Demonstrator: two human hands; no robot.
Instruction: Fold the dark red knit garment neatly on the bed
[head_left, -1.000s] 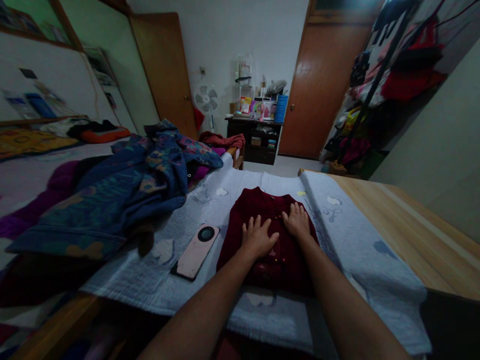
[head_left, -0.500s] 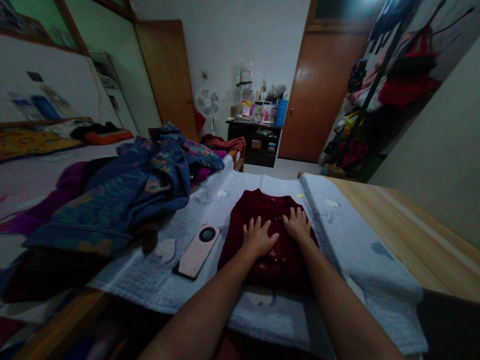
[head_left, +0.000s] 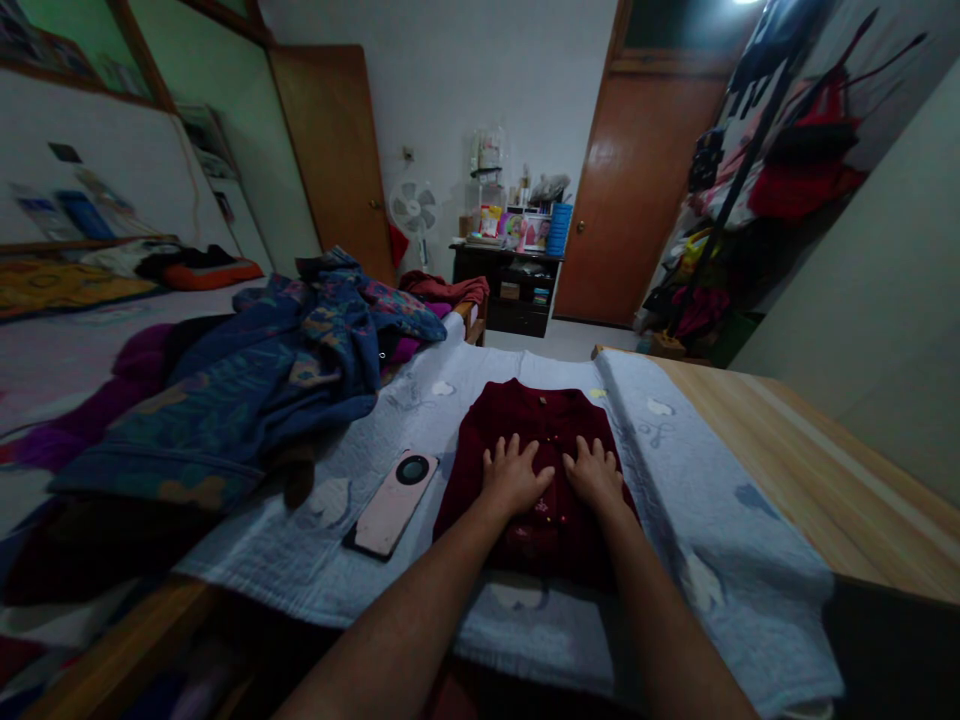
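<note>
A dark red garment [head_left: 525, 415], folded into a compact shape with small buttons down its front, lies on a light blue quilted cloth [head_left: 517, 625]. My left hand [head_left: 517, 477] rests flat on the middle of the garment, fingers spread. Just to its right, my right hand [head_left: 595, 472] also lies palm down on the garment with its fingers apart. Neither hand grips the fabric. A pink phone [head_left: 394, 503] with a round dark camera ring is left of the garment, face down on the cloth.
A heap of blue patterned clothing [head_left: 300, 350] covers the left side. Bare wooden board [head_left: 810, 430] shows on the right. Farther back stand a white fan [head_left: 415, 207], a dark cabinet [head_left: 510, 300] and a wooden door [head_left: 615, 200]. Clothes and bags [head_left: 802, 170] hang at the right.
My right hand has slid slightly back toward me over the garment. My left hand stays in nearly the same place. The view has shifted a little.
</note>
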